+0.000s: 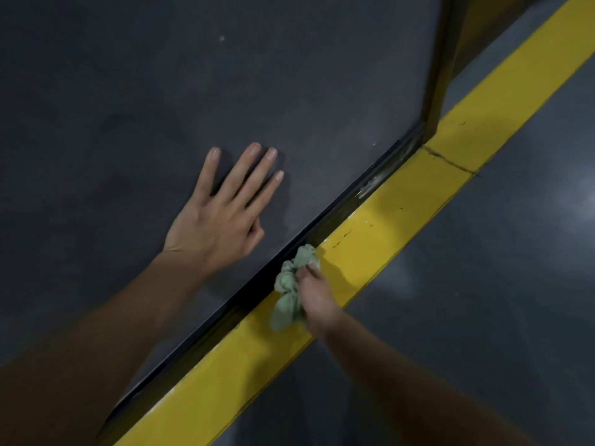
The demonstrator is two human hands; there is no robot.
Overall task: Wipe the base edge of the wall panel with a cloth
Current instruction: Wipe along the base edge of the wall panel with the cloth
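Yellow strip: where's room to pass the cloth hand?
Bare from cloth to corner post, and behind the right hand; floor alongside bare too. Crowded only at the cloth; left hand lies flat on the panel, off the strip.

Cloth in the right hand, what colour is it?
The cloth is pale green, clearest in the head view.

Blurred right hand and green cloth

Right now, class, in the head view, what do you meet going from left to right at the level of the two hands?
Dark wall panel, with the left hand flat on it → base edge → green cloth → right hand gripping the cloth → yellow floor strip → grey floor.
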